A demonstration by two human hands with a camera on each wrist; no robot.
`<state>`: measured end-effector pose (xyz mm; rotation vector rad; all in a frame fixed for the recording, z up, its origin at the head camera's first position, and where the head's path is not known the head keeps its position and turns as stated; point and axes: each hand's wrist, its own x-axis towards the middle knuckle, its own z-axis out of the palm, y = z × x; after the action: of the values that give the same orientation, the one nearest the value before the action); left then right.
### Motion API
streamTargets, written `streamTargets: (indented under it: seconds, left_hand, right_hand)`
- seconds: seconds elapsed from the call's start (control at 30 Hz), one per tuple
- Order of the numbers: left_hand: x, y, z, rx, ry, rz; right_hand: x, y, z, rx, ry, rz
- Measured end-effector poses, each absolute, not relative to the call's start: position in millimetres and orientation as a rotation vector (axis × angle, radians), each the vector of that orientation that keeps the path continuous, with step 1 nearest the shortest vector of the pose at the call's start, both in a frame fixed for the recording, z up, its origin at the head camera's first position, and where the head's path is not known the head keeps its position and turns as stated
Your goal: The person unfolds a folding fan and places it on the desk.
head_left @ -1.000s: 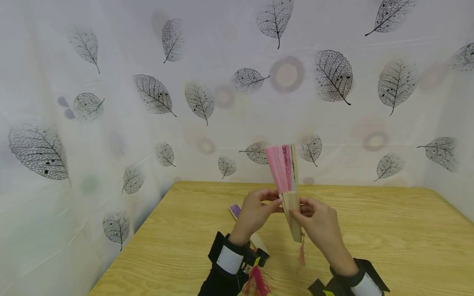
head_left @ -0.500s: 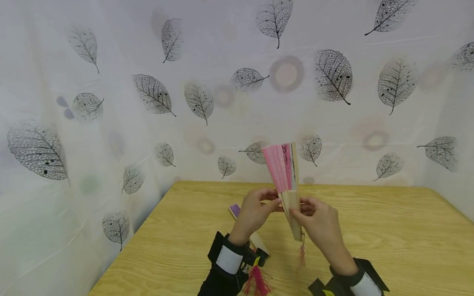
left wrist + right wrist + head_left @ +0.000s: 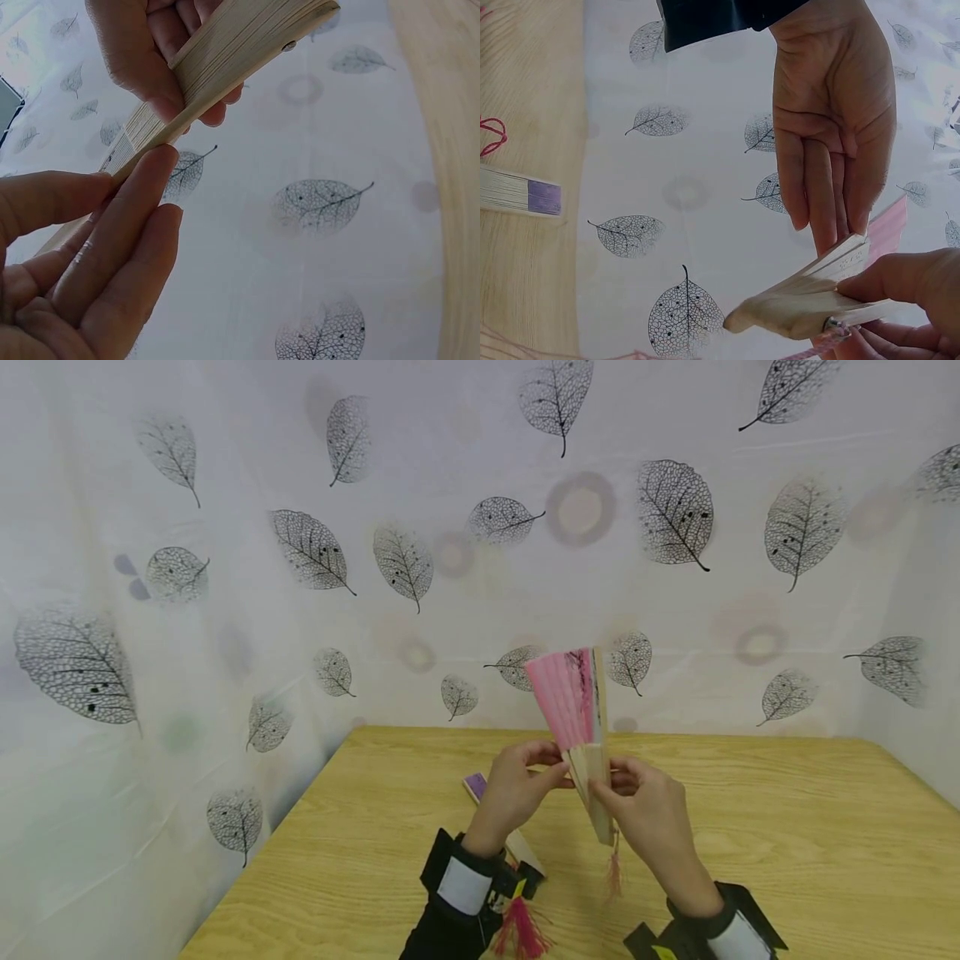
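Observation:
A partly spread pink folding fan (image 3: 561, 697) with pale wooden ribs is held upright above the table. My left hand (image 3: 525, 785) pinches its left outer rib between thumb and fingers, as the left wrist view shows too. On the other side my right hand (image 3: 648, 806) grips the ribs, thumb in front; in the right wrist view that thumb (image 3: 885, 277) lies across them. A pale pink tassel (image 3: 614, 875) dangles from the fan's pivot end. Behind my left wrist lies a folded purple fan (image 3: 476, 787), partly hidden, its purple end also visible in the right wrist view.
The wooden table (image 3: 787, 827) spreads under both hands. A deep pink tassel (image 3: 521, 931) hangs by my left wrist. Behind the table stands a pale curtain (image 3: 450, 443) printed with dark leaves. Dark straps (image 3: 468, 885) with devices sit on both wrists.
The pink fan has spread a little wider, its left edge moving left and more pink folds showing. Both hands keep their hold and have barely moved.

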<state>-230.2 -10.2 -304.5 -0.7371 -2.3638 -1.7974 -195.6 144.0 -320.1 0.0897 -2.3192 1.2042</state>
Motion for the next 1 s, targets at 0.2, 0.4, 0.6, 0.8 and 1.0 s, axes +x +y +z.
streamTargets:
  seconds: [0.2,0.4,0.6,0.8,1.0]
  left_hand:
    - [-232.1,-11.6,-305.1,-0.731,-2.37,-1.788]
    - [-234.0,-11.3,-305.7,-0.717,-2.363,-1.794]
    - [-234.4,-12.4,-306.2,-0.731,-2.356,-1.793]
    - [-226.4,-14.1,-297.3,-0.756,-2.346,-1.81]
    - [-235.3,-14.0,-306.0,-0.766,-2.326,-1.815]
  right_hand:
    - [-195.2,146.3,-318.4,0.093,-2.328,1.215]
    - [-194.5,149.3,-317.6,0.096,-2.344,1.184]
    - [-194.8,150.7,-319.0,0.094,-2.338,1.135]
    - [-194.9,150.1,-319.5,0.105,-2.31,1.066]
    - [-194.1,151.1,-318.5,0.091,-2.318,1.055]
